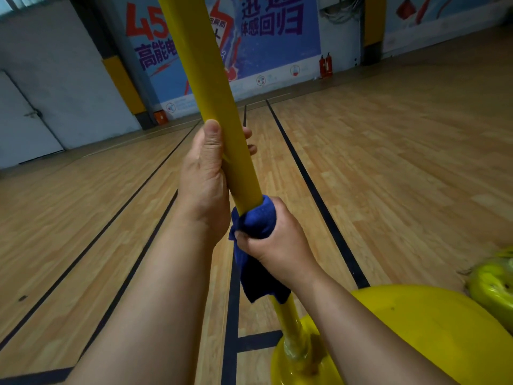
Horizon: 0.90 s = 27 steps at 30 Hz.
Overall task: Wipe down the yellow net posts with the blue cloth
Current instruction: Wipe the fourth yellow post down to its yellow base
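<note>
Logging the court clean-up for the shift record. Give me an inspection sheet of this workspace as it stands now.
Surface: light wooden court floor with dark painted lines.
Job's things: tall yellow round net post standing in a glossy yellow base; dark blue cloth wrapped round the post, its loose end hanging down.
Clutter: large yellow rounded object and a yellow-green object at lower right; what they are cannot be told.
Grippers: left hand grips the bare post above the cloth; right hand grips the cloth round the post.
Cables: nothing clearly seen.
Surroundings: blue printed wall banner, two red fire extinguishers, white door.
</note>
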{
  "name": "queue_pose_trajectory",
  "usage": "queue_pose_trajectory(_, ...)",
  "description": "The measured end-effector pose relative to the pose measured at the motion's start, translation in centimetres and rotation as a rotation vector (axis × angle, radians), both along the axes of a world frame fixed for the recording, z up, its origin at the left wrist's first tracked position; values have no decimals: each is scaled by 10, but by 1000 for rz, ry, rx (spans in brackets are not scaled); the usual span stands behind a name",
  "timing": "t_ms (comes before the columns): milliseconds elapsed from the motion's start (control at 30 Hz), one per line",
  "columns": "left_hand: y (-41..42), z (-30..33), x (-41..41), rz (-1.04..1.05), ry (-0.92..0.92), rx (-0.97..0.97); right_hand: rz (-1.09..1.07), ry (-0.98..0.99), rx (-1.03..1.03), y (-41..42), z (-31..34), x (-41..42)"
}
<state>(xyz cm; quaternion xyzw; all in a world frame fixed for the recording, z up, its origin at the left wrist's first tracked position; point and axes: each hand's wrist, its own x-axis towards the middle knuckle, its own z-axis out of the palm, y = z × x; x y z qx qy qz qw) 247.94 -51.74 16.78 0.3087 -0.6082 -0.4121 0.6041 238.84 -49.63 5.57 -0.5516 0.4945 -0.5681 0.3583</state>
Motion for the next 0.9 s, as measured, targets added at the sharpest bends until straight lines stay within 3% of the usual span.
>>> queue_pose_trajectory(467,-2,1,1,-16,9,4,-47,34,-105,-5,47,4)
queue_pose_trajectory(800,-2,-9,-6,77,18,-45,143,4,-9,-8,-5,-16)
queue_pose_trajectory(900,2,-26,-5,113,-88,-30,201,6,38,-6,-20,-22)
